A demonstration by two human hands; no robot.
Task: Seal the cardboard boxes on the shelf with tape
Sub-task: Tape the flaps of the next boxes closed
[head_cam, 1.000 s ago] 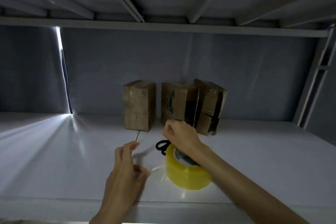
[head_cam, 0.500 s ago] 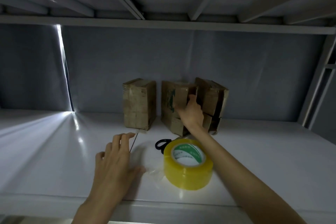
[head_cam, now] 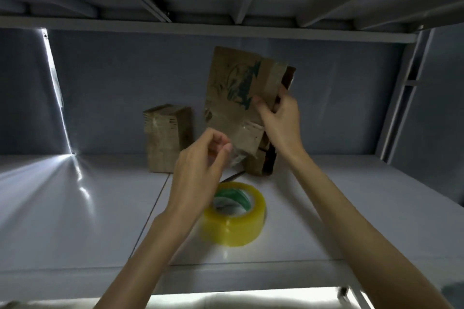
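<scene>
Held aloft above the shelf [head_cam: 75,208]: one cardboard box with green print [head_cam: 233,98], tilted, its lower corner hanging over the back of the shelf. Old tape strips visible across its face and near its upper right edge. End at upper right appears open — dark gap seen there; contents not discernible.

Right hand [head_cam: 281,120]: grip closed round the box's right edge, thumb pressed on the printed face, fingers curled behind.

Left hand [head_cam: 200,165]: raised just below and left of the lifted box, thumb and fingers pinched together. Appears to pinch a clear piece of tape [head_cam: 236,158] at the box's lower corner; too blurred to confirm contact with the cardboard.

Standing upright at the back of the shelf, left of the held box: a second cardboard box [head_cam: 168,138], closed, taped across its front. Contents hidden.

Partly hidden behind the held box and the right wrist: a third cardboard box [head_cam: 261,163], resting on the shelf, one dark side showing. Whether open or closed cannot be told.

Tape roll [head_cam: 236,216] — yellowish, green label inside the core — lying flat on the shelf toward the front, under the left forearm, apart from all boxes.

A dark thin item [head_cam: 232,176] just behind the roll, mostly covered; not identifiable.
</scene>
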